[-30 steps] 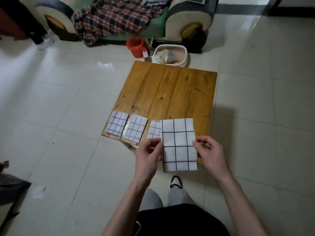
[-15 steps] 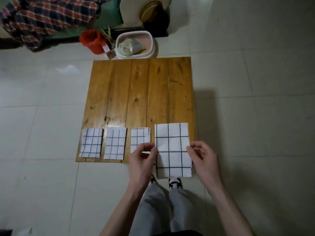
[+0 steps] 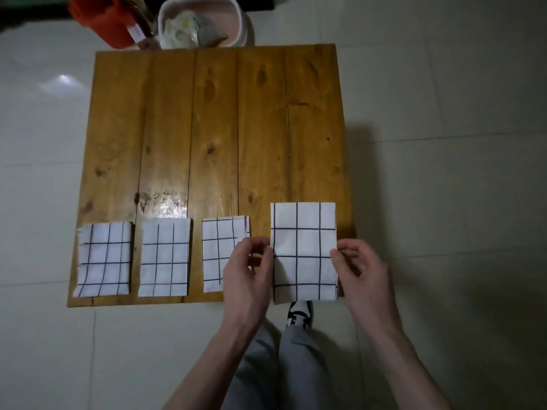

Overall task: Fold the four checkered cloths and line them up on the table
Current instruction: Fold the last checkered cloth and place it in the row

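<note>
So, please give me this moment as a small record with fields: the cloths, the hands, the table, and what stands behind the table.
cloths lying folded: three in a row along the near edge, left cloth, middle cloth, third cloth
fourth cloth: folded, held at both side edges, right end of the row
left hand: pinches its left edge
right hand: pinches its right edge
table: wooden planks
behind table: red bucket, white basin

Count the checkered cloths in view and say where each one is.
4. Three lie folded along the table's near edge: the left cloth, the second cloth and the third cloth. The fourth cloth is pinched between the left hand and right hand.
</note>
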{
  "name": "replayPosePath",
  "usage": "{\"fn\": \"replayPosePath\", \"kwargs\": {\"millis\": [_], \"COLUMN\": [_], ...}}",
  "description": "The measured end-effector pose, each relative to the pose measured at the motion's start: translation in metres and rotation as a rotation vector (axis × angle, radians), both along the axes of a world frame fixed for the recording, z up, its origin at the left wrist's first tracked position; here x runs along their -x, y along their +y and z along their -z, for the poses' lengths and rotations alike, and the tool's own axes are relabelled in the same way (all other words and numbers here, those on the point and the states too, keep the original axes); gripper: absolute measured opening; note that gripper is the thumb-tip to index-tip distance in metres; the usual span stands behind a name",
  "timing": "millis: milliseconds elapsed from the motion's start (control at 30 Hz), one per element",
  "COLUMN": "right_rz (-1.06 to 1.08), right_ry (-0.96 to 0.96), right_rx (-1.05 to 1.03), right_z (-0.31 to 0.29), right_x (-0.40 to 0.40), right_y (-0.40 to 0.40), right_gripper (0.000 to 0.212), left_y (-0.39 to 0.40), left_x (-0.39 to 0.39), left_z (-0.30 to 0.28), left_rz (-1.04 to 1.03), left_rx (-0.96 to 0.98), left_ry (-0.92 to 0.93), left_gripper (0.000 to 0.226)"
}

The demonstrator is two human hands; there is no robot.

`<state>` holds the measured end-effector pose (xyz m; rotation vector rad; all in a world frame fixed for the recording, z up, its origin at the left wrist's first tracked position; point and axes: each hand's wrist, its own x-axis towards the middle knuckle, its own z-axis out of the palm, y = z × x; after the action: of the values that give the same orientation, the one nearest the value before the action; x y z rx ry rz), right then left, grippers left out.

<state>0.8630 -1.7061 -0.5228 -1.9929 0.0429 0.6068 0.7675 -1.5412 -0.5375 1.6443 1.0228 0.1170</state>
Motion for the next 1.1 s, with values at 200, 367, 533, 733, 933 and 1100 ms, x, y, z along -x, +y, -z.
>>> {"fn": "replayPosePath", "kwargs": {"millis": [200,367,533,733,933,1100], "right_rz": [-0.012,-0.009,-0.040,-0.068,-0.198,-0.292], "right_ry": [-0.045,-0.014,0.008,-0.028,-0.062,-0.141], "right_rx": [0.068,0.125,0.184,0.247,0.383,0.405], "right_z": [0.065,0.104,0.130,0.145,0.144,0.096], "right_x": [-0.004,-0.005,-0.009,-0.011,-0.008,-0.004], "right_y": [0.007,0.010,0.011,0.010,0.005,-0.008], "right_gripper": [0.012,0.016,0.019,0.031,0.049,0.057], "left_y": [0.000,-0.011,-0.018,-0.018,-0.022,-0.019], "left_x": [-0.005,-0.006,-0.013,-0.021,-0.021,-0.004], "left_z": [0.069,0.102,0.121,0.133,0.130,0.093], "left_rz": [0.000,-0.039,-0.036,0.028,0.136,0.243], "left_rx": [-0.043,-0.082,-0.110,-0.105,-0.150,-0.287], "left_ry": [0.025,0.073,0.135,0.216,0.285,0.268], "left_gripper": [0.013,0.017,0.021,0.027,0.038,0.044]}}
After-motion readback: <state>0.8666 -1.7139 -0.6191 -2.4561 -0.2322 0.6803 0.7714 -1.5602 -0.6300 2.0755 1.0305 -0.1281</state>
